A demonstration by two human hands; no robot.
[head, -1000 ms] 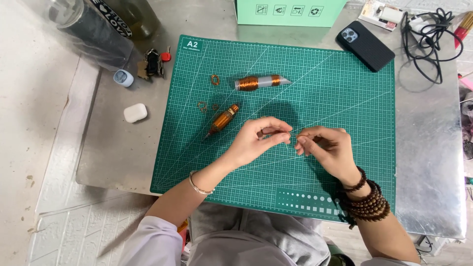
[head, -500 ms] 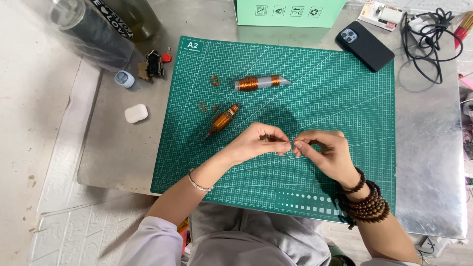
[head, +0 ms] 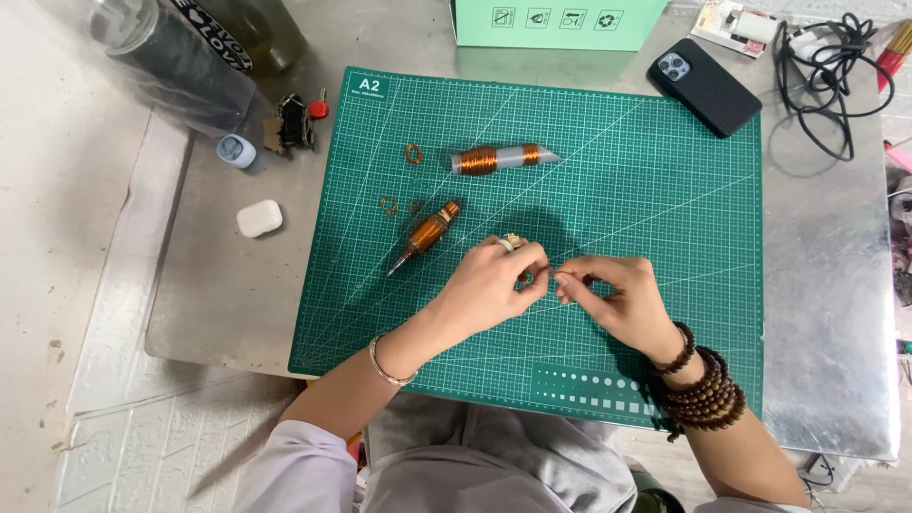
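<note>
- Lap: grey garment at bottom edge, nearest the camera.
- Left hand [head: 494, 285]: fingers curled, thumb and forefinger pinched shut at the tips; ring on one finger, thin bangle on wrist.
- Right hand [head: 617, 299]: fingers curled, thumb and forefinger pinched shut; stacked brown bead bracelets [head: 703, 385] on wrist.
- Both hands: fingertips meet over the cutting mat [head: 665, 190], approx. centre. Item pinched between them is too small to identify; looks like fine wire.
- Cutting mat: green, gridded, lies flat on the metal worktop [head: 826, 313].
- Copper-wound tool [head: 427, 233]: pointed tip, lies on mat just left of left hand, not touched.
- Small wire loops [head: 388, 204]: on mat, beside the tool.
- Copper wire spool [head: 499, 159]: grey core, lies on mat beyond the tool, well apart from hands.
- White earbud case [head: 258, 218]: on worktop, left of mat.
- Dark phone [head: 703, 85]: far right corner of mat, face down.
- Black cable [head: 826, 76]: coiled, far right.
- Green box [head: 556, 24]: far edge, centre.
- Dark bottle [head: 180, 57]: far left.
</note>
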